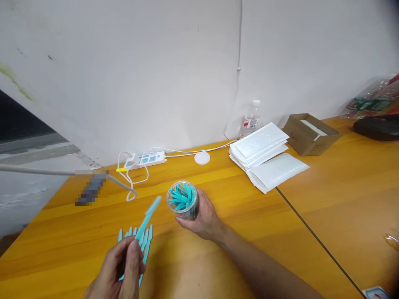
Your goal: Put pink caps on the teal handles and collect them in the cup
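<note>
My left hand (120,265) pinches a teal eyebrow razor (149,218) between thumb and fingers, its pale blade end tilted up and to the right. Several more teal razors (149,237) lie side by side on the table just behind and below that hand, which partly covers them. My right hand (204,216) is wrapped around a clear round plastic jar (190,214) from its right side. The jar's mouth is open and many teal razors (182,195) stand in it. The held razor is apart from the jar, to its left.
Behind the jar a white round disc (202,158) lies on the wooden table (199,265). A power strip (152,159) with white cables sits against the wall. To the right are white padded envelopes (262,145), a water bottle (251,118) and an open cardboard box (307,139).
</note>
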`<state>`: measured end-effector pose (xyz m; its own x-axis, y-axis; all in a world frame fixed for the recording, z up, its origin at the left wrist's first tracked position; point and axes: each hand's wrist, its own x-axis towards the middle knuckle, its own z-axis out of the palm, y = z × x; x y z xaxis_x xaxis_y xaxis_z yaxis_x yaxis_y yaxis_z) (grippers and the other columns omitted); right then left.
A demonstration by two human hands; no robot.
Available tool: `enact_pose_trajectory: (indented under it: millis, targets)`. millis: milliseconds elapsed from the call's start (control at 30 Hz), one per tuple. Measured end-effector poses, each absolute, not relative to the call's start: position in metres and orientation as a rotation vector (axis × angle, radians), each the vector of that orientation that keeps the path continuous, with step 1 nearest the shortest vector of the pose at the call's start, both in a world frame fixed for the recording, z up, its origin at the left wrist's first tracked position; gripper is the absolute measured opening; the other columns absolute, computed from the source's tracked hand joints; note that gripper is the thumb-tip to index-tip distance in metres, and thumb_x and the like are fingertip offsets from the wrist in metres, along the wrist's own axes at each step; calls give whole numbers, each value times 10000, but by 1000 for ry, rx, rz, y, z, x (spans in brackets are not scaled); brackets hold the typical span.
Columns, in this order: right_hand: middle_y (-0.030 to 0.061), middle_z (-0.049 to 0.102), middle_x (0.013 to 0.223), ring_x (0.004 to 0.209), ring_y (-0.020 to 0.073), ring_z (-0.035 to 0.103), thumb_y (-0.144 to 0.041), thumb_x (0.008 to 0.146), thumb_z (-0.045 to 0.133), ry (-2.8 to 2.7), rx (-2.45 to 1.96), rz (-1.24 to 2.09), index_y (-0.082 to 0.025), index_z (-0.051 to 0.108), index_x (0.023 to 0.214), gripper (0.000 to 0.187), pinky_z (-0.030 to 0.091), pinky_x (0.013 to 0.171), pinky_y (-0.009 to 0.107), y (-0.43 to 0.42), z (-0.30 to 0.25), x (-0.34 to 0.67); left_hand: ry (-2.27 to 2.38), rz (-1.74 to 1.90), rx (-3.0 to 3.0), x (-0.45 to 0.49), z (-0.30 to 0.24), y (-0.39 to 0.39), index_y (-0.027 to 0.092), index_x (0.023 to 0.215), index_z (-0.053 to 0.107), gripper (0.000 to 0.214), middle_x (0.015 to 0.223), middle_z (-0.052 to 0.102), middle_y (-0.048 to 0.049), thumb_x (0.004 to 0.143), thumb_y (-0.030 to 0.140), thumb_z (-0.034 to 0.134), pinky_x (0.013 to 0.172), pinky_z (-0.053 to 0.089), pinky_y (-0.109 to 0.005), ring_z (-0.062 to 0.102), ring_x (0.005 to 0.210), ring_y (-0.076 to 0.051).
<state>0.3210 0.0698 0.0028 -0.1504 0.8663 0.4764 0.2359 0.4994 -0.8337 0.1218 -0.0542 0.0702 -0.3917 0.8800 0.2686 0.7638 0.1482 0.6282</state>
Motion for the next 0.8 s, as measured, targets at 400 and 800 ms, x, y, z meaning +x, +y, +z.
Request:
enact_pose_trajectory:
  millis: [400,800]
  targets:
    - [94,596,1280,1167,286,582,-328,678,803,-1659,-956,768,-254,436,1358,776,488,1007,428,69,-1,319,2150,205,2573,173,170,41,280,850,746,231,800,733,-31,879,406,555,598,481,-307,692,731,-239]
    - [90,597,1268,1169,276,580,-328,658,822,-1668,-985,743,-271,422,1367,815,489,1011,436,71,-2,319,2276,346,1715,106,88,-27,295,919,718,363,858,752,-5,854,594,523,667,511,-292,714,782,-226]
